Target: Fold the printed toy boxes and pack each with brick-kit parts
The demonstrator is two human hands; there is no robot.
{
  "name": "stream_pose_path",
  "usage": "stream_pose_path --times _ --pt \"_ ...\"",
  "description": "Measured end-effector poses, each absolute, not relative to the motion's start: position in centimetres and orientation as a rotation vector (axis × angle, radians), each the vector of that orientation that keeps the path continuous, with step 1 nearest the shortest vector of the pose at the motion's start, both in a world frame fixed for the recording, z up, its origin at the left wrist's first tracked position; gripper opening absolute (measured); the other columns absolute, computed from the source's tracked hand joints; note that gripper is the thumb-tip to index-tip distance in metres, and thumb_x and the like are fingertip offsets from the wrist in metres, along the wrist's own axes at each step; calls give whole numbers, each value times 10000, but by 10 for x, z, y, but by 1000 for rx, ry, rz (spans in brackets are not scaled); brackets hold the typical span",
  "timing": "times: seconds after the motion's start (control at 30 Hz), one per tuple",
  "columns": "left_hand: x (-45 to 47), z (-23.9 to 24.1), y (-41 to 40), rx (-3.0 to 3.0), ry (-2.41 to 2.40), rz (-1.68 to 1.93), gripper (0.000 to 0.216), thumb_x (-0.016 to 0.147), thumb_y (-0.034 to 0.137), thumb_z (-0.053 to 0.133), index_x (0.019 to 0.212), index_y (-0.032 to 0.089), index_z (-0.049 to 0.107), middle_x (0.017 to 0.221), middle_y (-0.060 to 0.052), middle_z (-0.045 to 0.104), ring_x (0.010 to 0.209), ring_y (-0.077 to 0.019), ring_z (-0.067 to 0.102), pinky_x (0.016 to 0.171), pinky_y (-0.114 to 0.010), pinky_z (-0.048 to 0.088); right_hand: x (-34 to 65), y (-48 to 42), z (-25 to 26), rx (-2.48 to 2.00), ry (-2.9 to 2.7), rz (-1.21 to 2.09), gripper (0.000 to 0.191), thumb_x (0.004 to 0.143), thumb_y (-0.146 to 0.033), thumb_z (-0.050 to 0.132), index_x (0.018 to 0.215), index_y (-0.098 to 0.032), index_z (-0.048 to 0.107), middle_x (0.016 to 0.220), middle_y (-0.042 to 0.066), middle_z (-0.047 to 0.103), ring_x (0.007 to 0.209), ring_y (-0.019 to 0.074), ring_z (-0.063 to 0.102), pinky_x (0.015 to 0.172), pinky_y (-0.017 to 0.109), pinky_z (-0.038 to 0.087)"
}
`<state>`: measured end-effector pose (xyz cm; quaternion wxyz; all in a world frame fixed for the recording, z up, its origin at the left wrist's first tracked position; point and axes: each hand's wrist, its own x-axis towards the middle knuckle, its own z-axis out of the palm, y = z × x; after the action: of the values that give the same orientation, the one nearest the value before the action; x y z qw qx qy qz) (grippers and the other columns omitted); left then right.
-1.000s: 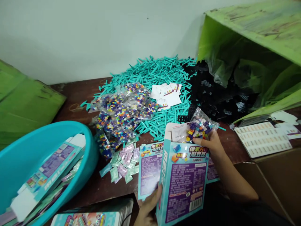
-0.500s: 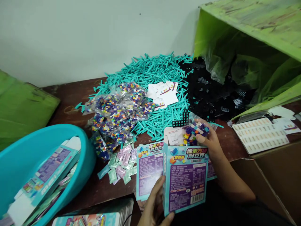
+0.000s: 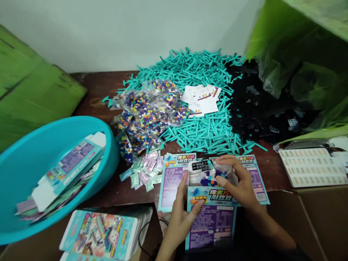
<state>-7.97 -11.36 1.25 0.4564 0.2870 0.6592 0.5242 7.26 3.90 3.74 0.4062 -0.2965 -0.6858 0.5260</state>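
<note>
My left hand (image 3: 181, 219) grips the upper left side of an open turquoise and purple box (image 3: 210, 226), its thumb across the printed front. At the box's mouth my right hand (image 3: 240, 183) is closed on a clear bag of small coloured blocks (image 3: 212, 178), which is partly inside. Behind that bag, a black grid piece (image 3: 199, 165) and a white paper show in the opening. More printed boxes lie flat on the table, one turquoise box (image 3: 174, 185) to the left and another box (image 3: 254, 177) to the right.
Bags of coloured blocks (image 3: 148, 116), small sachets (image 3: 146, 168) and a heap of turquoise hammer-like sticks (image 3: 201, 136) cover the table. Black grid pieces (image 3: 261, 108) spill from a green carton (image 3: 323, 21). A turquoise basin (image 3: 110, 156) and stacked printed cards (image 3: 103, 233) are at left.
The block bag and black grid piece have gone lower into the box. My left hand has shifted from the box's lower edge to its upper side. The view has shifted too.
</note>
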Motion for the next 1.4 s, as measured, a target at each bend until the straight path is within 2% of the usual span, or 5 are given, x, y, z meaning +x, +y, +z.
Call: stream_pose_path --times 0.13,0.3,0.63,0.97,1.4 --pt "-75 3 -124 785 1648 1262 764 943 500 674 1603 335 327 1638 -103 425 1499 -331 418 1235 -528 350 79 38 33 -777 -1886 1262 70 932 -198 695 894 -252 721 1197 41 621 1130 208 620 958 352 483" --pt "-81 -1 -117 1007 1787 1364 642 986 425 634 1568 339 375 1620 -102 437 1497 -308 420 1229 -531 350 76 28 31 -766 -1950 1304 451 967 -200 633 553 -155 460 1271 39 603 1015 188 631 804 327 473" --pt "-103 28 -76 1433 1754 1306 549 873 449 794 1345 318 546 1300 -63 611 1261 -244 580 1066 -400 484 81 28 38 -761 -2070 1202 38 918 -244 726 931 -278 717 1268 51 564 1128 229 621 909 389 532" --pt "-101 35 -80 1498 1775 1160 852 733 586 860 1446 335 469 1384 -83 554 1358 -311 503 1143 -496 427 68 40 59 -851 -2327 859 222 859 -208 724 934 -235 517 966 29 584 879 223 639 750 362 542" --pt "-104 39 -81 1504 1773 1125 794 765 576 838 1426 304 491 1358 -107 547 1313 -313 537 1101 -503 472 73 49 57 -740 -2273 1028 458 973 -141 563 1406 -291 580 1185 61 692 1093 216 672 944 381 560"
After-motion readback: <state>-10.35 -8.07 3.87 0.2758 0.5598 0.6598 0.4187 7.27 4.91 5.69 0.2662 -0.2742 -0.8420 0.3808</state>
